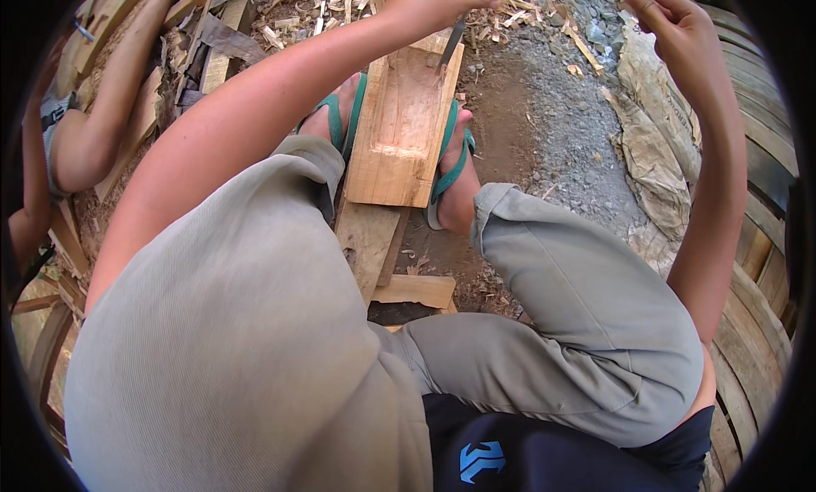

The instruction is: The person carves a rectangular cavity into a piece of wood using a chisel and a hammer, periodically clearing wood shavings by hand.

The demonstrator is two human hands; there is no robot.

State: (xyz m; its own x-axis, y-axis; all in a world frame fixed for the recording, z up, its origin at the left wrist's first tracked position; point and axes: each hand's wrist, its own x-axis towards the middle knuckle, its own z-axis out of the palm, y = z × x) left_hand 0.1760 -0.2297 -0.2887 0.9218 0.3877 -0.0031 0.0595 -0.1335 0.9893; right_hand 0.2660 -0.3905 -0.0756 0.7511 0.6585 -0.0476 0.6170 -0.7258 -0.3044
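At the top edge, my left hand (425, 5) is wrapped round a chisel (456, 39) with a blue handle. The chisel's dark blade slants down, and its tip meets the far right part of a hollow cut in a wooden block (387, 179). This pale block has a shallow, roughly rectangular recess and lies between my feet. My right hand (680, 24) is raised at the upper right, away from the block. Its fingers are curled and partly cut off by the picture's edge; whatever they hold cannot be made out.
Beneath the block lies a plank (365, 245), with a smaller wood piece (415, 290) nearer me. Wood shavings (340, 7) litter the ground ahead. A crumpled sack (654, 135) lies on grey gravel at right, beside wooden slats (756, 322). Another person's arm (127, 84) is at far left.
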